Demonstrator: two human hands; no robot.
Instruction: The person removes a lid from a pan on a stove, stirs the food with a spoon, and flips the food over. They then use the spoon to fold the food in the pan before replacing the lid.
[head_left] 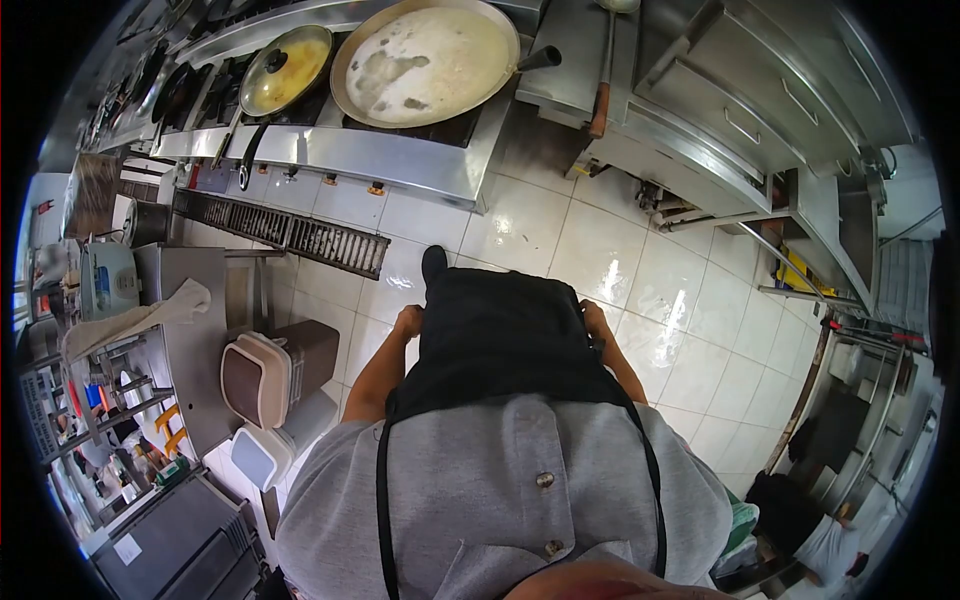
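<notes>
My left hand (410,321) is at the left edge of a black apron (510,340), fingers curled in against the cloth. At the opposite edge, my right hand (596,320) is closed on the apron's side in the same way. The fabric spreads wide between the two hands and hides part of the fingers. Below the apron's hem, one dark shoe (433,264) shows on the tiles.
Ahead is a stove (420,165) with a large pan of pale, foamy liquid (430,65) and a lidded frying pan (287,72). A ladle (604,90) rests on the steel counter at right. Bins (285,375) stand left. The tiled floor (600,245) looks shiny around a drain grate (285,235).
</notes>
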